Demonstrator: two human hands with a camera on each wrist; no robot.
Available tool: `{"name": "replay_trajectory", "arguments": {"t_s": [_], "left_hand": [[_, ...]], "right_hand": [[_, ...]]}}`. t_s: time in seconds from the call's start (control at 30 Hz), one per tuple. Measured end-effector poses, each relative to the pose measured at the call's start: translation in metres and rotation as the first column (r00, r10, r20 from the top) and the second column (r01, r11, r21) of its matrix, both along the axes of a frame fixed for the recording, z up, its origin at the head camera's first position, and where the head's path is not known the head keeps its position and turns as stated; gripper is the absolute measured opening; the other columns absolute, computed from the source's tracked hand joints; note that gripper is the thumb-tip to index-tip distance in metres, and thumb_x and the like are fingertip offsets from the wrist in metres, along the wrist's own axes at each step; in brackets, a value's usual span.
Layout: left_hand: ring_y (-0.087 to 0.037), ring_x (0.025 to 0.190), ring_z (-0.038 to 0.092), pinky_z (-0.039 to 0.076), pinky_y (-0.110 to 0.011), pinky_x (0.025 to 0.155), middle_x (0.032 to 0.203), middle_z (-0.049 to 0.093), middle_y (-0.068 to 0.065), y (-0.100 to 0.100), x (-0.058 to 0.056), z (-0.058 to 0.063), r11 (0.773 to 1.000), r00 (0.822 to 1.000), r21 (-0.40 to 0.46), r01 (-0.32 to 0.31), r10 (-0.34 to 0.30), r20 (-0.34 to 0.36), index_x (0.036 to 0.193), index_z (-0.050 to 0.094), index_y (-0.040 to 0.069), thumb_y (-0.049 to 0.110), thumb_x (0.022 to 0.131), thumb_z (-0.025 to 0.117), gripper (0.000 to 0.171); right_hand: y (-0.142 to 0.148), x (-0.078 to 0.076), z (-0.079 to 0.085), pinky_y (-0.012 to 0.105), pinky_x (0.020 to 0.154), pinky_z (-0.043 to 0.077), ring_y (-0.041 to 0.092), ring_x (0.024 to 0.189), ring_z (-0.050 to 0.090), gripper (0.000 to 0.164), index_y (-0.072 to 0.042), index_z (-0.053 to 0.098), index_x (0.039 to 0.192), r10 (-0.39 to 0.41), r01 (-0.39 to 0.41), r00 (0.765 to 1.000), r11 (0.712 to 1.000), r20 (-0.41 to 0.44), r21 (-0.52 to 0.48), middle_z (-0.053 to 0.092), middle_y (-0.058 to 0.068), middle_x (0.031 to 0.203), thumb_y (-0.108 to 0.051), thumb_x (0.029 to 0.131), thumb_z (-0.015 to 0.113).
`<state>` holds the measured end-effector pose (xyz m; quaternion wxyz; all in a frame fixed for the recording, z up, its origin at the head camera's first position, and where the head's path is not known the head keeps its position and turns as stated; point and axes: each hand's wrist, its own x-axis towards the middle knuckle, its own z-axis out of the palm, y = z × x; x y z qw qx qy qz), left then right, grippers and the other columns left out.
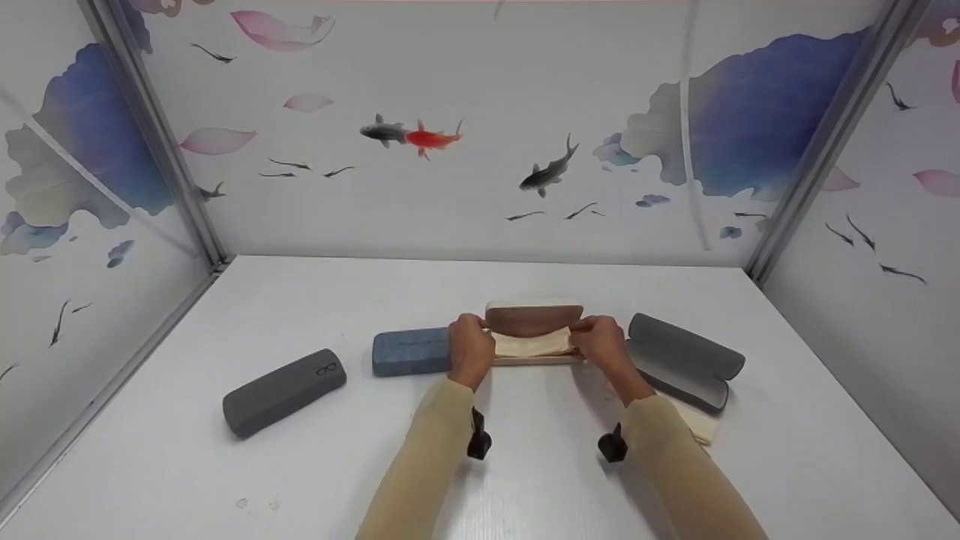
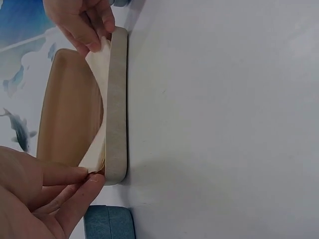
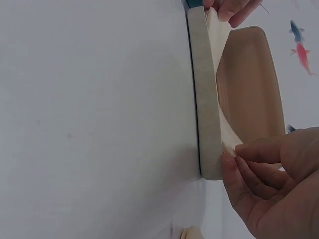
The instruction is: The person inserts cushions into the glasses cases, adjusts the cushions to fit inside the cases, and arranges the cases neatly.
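A beige glasses case [image 1: 534, 319] with a brown lining stands with its lid up, in the middle of the table. A cream cloth [image 1: 531, 343] lies across its lower half, sagging in the middle. My left hand [image 1: 472, 349] pinches one end of the cloth between thumb and fingers at the case's left end. At the right end, my right hand [image 1: 602, 346] pinches the other end of it. Both wrist views show the fingertips right at the rim, with the cloth [image 2: 101, 64] stretched between the hands over the case's front wall [image 3: 206, 99].
Left of the beige case lies a closed blue case [image 1: 411, 352], close to my left hand. A closed dark grey glasses case [image 1: 285, 391] is farther left. On the right, an open grey case [image 1: 686, 356] sits beside a second cream cloth [image 1: 697, 421]. Printed panels wall the white table [image 1: 540, 480].
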<state>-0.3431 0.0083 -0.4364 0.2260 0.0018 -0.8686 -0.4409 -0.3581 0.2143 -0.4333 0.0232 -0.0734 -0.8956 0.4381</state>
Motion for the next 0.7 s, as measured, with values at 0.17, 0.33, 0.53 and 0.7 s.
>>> {"name": "replay_trajectory", "arguments": {"t_s": [0.17, 0.33, 0.53, 0.7], "left_hand": [[-0.038, 0.092, 0.072, 0.058, -0.048, 0.083, 0.095, 0.074, -0.026, -0.003, 0.001, 0.008, 1.000, 0.999, 0.027, 0.010, -0.011, 0.041, 0.095, 0.072, -0.013, -0.013, 0.085, 0.055, 0.020], [-0.015, 0.047, 0.044, 0.038, -0.030, 0.048, 0.053, 0.049, -0.003, -0.005, -0.002, 0.021, 0.998, 0.995, 0.061, 0.031, -0.037, 0.096, 0.058, 0.052, 0.005, 0.002, 0.097, 0.055, 0.039], [-0.009, 0.042, 0.028, 0.024, -0.026, 0.043, 0.048, 0.030, 0.006, -0.003, -0.007, 0.032, 0.998, 0.975, 0.044, 0.035, -0.043, 0.218, 0.057, 0.035, 0.017, 0.021, 0.103, 0.054, 0.050], [-0.011, 0.047, 0.033, 0.029, -0.027, 0.048, 0.052, 0.034, 0.005, 0.002, -0.010, 0.031, 0.991, 0.951, 0.112, 0.074, -0.104, 0.292, 0.060, 0.042, 0.016, 0.030, 0.104, 0.050, 0.047]], "right_hand": [[0.002, 0.007, 0.012, 0.030, 0.073, 0.052, 0.024, 0.092, 0.065, 0.030, 0.006, 0.070, 0.114, -0.034, 0.037, 0.997, 0.998, -0.065, 0.055, 0.071, 0.023, 0.112, -0.016, 0.097, 0.058], [0.006, 0.011, 0.029, 0.038, 0.076, 0.050, 0.026, 0.090, 0.063, 0.037, 0.000, 0.071, 0.115, -0.094, 0.103, 0.990, 0.991, -0.108, 0.085, 0.072, 0.019, 0.111, -0.028, 0.100, 0.054], [0.006, 0.004, 0.040, 0.048, 0.093, 0.050, 0.032, 0.105, 0.064, 0.052, 0.002, 0.068, 0.121, -0.092, 0.099, 0.993, 0.991, -0.078, 0.092, 0.069, 0.021, 0.120, -0.044, 0.101, 0.052], [0.002, -0.006, 0.039, 0.045, 0.094, 0.052, 0.032, 0.111, 0.061, 0.067, 0.005, 0.058, 0.132, -0.029, 0.027, 0.999, 0.998, 0.046, 0.055, 0.062, 0.023, 0.131, -0.053, 0.100, 0.049]]}}
